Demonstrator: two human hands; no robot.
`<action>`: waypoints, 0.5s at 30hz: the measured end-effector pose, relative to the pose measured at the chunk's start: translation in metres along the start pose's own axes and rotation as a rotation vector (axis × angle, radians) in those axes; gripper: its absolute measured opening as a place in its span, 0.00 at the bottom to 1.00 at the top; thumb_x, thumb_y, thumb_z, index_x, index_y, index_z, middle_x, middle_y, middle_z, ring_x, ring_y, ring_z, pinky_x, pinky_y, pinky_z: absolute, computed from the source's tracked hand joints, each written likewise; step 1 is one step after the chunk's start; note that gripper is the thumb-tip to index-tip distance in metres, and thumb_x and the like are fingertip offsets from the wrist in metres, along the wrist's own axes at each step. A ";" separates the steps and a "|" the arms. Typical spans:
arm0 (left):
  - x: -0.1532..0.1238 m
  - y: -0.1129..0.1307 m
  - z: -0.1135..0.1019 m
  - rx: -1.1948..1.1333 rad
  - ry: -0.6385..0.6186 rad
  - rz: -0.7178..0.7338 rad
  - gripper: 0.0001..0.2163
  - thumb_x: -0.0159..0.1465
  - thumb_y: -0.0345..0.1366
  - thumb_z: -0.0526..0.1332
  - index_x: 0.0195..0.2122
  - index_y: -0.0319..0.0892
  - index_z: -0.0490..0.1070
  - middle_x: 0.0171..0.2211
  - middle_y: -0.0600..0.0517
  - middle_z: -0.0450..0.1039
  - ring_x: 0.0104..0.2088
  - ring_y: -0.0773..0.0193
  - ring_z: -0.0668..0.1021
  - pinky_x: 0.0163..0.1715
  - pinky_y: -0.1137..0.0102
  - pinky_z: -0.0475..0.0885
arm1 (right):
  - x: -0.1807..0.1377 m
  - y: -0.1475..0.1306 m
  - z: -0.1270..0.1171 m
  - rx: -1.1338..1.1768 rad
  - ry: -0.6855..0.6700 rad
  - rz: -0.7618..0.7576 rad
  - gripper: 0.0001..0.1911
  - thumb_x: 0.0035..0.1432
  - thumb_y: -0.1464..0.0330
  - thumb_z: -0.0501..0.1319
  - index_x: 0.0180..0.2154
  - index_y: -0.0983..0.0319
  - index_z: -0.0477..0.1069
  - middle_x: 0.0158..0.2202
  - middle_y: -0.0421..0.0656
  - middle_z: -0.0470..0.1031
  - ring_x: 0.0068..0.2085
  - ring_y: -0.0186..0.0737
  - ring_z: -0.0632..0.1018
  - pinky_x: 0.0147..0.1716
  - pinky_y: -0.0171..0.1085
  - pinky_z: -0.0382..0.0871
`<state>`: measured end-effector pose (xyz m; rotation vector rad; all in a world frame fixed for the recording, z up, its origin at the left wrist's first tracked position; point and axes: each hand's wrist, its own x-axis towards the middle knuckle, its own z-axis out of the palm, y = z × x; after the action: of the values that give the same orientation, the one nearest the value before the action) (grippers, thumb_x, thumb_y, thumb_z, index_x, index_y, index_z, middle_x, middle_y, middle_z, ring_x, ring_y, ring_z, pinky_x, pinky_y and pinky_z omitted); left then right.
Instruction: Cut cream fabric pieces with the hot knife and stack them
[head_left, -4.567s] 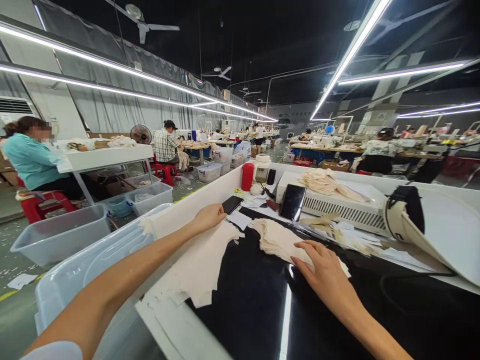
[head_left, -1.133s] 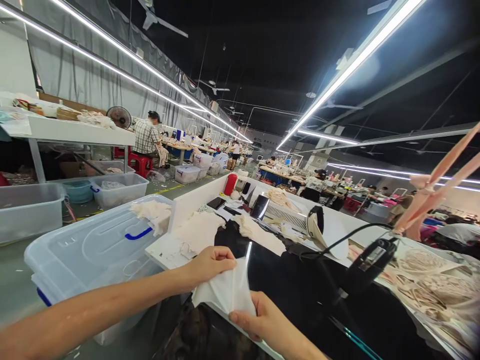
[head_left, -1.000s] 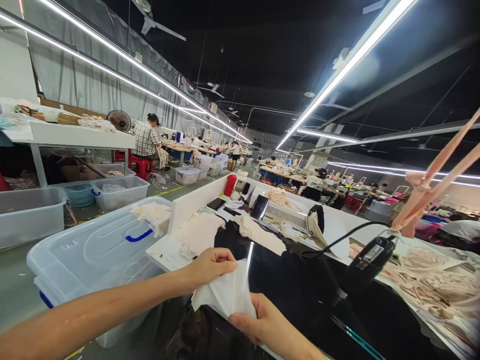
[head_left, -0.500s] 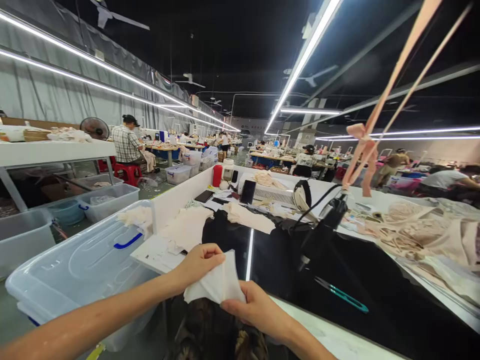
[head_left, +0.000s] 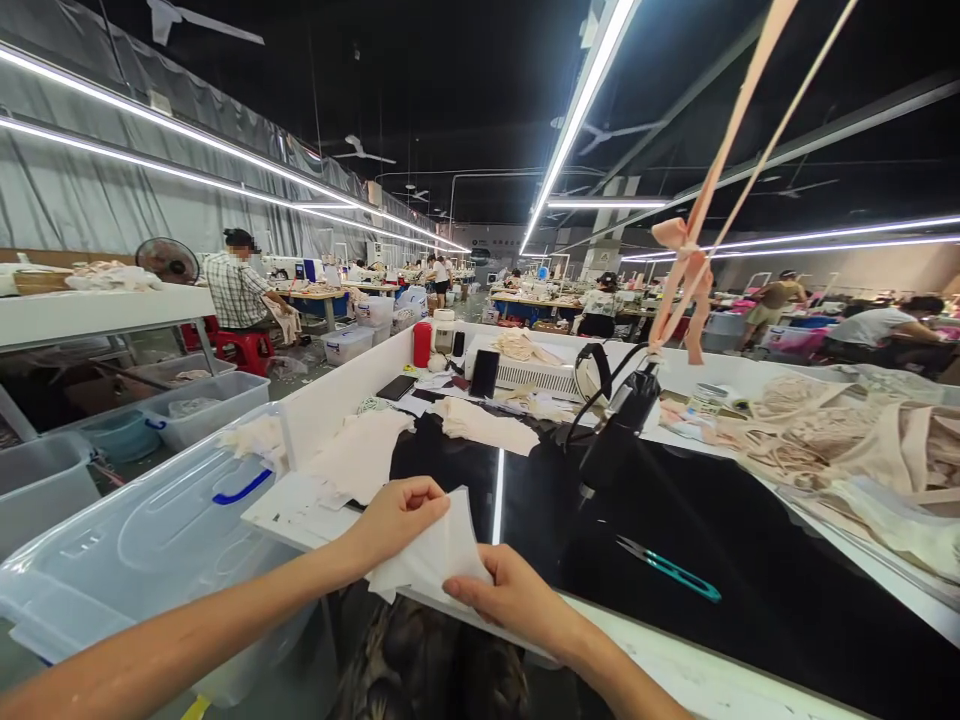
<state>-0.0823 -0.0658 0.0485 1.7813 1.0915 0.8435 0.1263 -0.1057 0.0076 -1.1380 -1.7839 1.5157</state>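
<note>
A small white fabric piece (head_left: 439, 552) is stretched between both hands, just off the table's near edge. My left hand (head_left: 405, 520) pinches its upper left corner between thumb and fingers. With thumb on top, my right hand (head_left: 510, 592) grips the lower right side. Beyond them lies the glossy black work surface (head_left: 547, 530). Teal thread snips (head_left: 671, 568) rest on it, to the right of my right hand. A black hand-held tool (head_left: 622, 420) hangs above the surface from peach fabric strips (head_left: 686, 260).
At left stands a clear plastic bin with a lid (head_left: 150, 540). Pale fabric pieces (head_left: 360, 450) lie at the table's left back, near a phone (head_left: 484, 373) and a red bottle (head_left: 421, 344). Beige garments (head_left: 847, 430) are heaped at right. Several people sit at tables farther off.
The camera view has turned slightly, so the table and room appear shifted left and the snips sit higher. Both hands keep hold of the white fabric piece, whose lower left part has shifted a little.
</note>
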 end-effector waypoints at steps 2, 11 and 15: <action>0.007 -0.004 -0.002 0.008 0.006 0.018 0.21 0.64 0.57 0.62 0.32 0.41 0.72 0.28 0.55 0.67 0.29 0.65 0.66 0.29 0.71 0.59 | 0.002 0.001 -0.007 -0.027 0.014 -0.013 0.32 0.53 0.37 0.68 0.27 0.58 0.65 0.20 0.31 0.59 0.23 0.29 0.58 0.24 0.33 0.51; 0.067 0.009 -0.025 0.134 0.050 0.191 0.19 0.69 0.53 0.59 0.34 0.41 0.76 0.28 0.54 0.72 0.30 0.63 0.71 0.32 0.71 0.64 | 0.030 0.013 -0.054 -0.267 0.202 -0.119 0.36 0.66 0.35 0.53 0.33 0.60 0.74 0.25 0.38 0.72 0.23 0.32 0.67 0.24 0.33 0.61; 0.091 0.023 -0.029 0.261 0.074 0.346 0.13 0.71 0.48 0.60 0.40 0.45 0.79 0.38 0.51 0.77 0.40 0.59 0.75 0.41 0.70 0.67 | 0.050 0.016 -0.089 -0.496 0.375 -0.225 0.25 0.75 0.51 0.50 0.40 0.59 0.78 0.33 0.43 0.78 0.34 0.40 0.77 0.37 0.37 0.72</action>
<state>-0.0647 0.0210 0.0906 2.2153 0.9886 1.0147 0.1788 -0.0165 0.0065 -1.2905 -1.9823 0.6871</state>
